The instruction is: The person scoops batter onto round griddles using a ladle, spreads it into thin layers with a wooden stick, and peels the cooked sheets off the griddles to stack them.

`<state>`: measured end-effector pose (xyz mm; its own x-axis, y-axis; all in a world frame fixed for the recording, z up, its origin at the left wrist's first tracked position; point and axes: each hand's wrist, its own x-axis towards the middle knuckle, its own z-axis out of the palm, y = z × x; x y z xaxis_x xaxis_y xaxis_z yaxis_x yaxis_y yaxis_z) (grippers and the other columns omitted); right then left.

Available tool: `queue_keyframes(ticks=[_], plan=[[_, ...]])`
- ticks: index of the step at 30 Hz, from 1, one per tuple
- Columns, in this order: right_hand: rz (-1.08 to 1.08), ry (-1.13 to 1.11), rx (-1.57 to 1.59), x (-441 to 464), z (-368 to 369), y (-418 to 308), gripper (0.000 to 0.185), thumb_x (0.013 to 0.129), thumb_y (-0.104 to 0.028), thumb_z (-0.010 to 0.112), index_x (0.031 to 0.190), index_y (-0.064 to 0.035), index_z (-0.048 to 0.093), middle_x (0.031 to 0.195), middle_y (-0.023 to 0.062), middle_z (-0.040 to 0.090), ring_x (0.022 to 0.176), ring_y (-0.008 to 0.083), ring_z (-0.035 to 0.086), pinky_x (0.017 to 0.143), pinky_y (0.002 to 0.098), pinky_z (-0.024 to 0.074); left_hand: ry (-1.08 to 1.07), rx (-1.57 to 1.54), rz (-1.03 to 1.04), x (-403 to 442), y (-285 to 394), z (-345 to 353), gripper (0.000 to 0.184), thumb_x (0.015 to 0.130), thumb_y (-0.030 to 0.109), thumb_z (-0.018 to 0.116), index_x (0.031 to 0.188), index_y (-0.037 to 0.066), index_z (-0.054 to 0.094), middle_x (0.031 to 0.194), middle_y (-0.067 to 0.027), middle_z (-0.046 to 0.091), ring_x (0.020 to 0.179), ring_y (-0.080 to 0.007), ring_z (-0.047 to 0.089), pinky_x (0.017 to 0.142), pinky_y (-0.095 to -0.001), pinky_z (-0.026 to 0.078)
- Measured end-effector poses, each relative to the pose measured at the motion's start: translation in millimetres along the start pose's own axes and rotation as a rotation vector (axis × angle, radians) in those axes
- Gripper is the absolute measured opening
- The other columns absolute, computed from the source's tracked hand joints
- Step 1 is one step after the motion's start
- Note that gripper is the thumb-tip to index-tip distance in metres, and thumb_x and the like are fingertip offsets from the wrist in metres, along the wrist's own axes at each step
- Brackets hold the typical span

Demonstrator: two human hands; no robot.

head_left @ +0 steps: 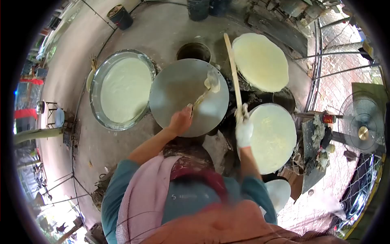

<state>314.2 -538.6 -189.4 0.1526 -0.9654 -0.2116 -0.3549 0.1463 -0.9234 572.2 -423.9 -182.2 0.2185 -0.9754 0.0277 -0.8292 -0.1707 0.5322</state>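
Bare and closed, my left hand (pixel 180 122) grips the handle of a short, pale-crusted ladle (pixel 212 82). The ladle's rounded head is over the right part of a round grey metal plate (pixel 174 91), near its rim; whether it touches is unclear. My right hand (pixel 244 132), in a white glove, is wrapped around the lower end of a long flat wooden stick (pixel 232 65). The stick points away from me, between the plate and a pale round sheet (pixel 260 61). Beside the gloved hand lies another round surface covered in pale batter (pixel 272 138).
A wide metal basin (pixel 94 99) of white batter (pixel 126 89) stands left of the plate. Behind the plate is a round dark opening (pixel 193 52). A black bucket (pixel 120 17) stands far left, and a fan (pixel 362 122) at right. A white round container (pixel 278 193) sits near my right side.
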Motion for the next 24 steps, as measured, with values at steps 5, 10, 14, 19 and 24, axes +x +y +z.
queue_keyframes(ticks=[5, 10, 14, 19, 24], plan=[[0.000, 0.068, -0.536, -117.8, 38.3, 4.8, 0.055, 0.094, -0.025, 0.052, 0.142, -0.0036, 0.034, 0.130, 0.0217, 0.049, 0.105, 0.0272, 0.058, 0.086, 0.0357, 0.0485, 0.087, -0.064, 0.086, 20.4, -13.6, 3.1, 0.033, 0.086, 0.014, 0.058, 0.115, -0.001, 0.050, 0.094, -0.0218, 0.062, 0.079, -0.0429, 0.061, 0.068, -0.0474, 0.050], [0.088, 0.261, -0.642, -151.1, 77.4, -5.7, 0.060, 0.090, -0.042, 0.049, 0.145, -0.0229, 0.033, 0.099, 0.0209, 0.061, 0.083, 0.0384, 0.062, 0.070, 0.0453, 0.0500, 0.009, -0.255, 0.042, 26.3, -33.0, -9.7, 0.037, 0.087, 0.014, 0.058, 0.118, -0.004, 0.049, 0.091, -0.0257, 0.063, 0.082, -0.0434, 0.061, 0.068, -0.0446, 0.050], [0.318, 0.159, -0.682, -158.1, 119.8, -6.5, 0.055, 0.092, -0.045, 0.045, 0.142, -0.0223, 0.038, 0.101, 0.0234, 0.061, 0.085, 0.0410, 0.061, 0.072, 0.0468, 0.0492, -0.125, -0.523, -0.052, 34.0, -59.2, -31.4, 0.043, 0.088, 0.011, 0.059, 0.125, -0.005, 0.043, 0.076, -0.0116, 0.060, 0.061, -0.0166, 0.056, 0.056, -0.0306, 0.044], [0.453, 0.236, 0.362, -147.0, 173.0, -13.7, 0.037, 0.091, -0.011, 0.060, 0.126, 0.0004, 0.054, 0.090, 0.0059, 0.066, 0.077, 0.0089, 0.060, 0.066, 0.0212, 0.0478, -0.109, -0.870, -0.023, 13.1, -90.1, -83.2, 0.041, 0.092, 0.008, 0.053, 0.129, -0.005, 0.040, 0.069, -0.0012, 0.051, 0.055, -0.0054, 0.046, 0.048, -0.0241, 0.039], [0.377, 0.433, 0.604, -153.4, 197.5, -41.1, 0.029, 0.092, -0.010, 0.059, 0.118, 0.0012, 0.058, 0.090, 0.0039, 0.065, 0.070, 0.0071, 0.058, 0.057, 0.0194, 0.0458, -0.167, -1.022, 0.040, 10.1, -105.1, -138.5, 0.035, 0.092, 0.008, 0.051, 0.124, -0.005, 0.045, 0.067, -0.0010, 0.051, 0.056, -0.0072, 0.048, 0.052, -0.0262, 0.041]])
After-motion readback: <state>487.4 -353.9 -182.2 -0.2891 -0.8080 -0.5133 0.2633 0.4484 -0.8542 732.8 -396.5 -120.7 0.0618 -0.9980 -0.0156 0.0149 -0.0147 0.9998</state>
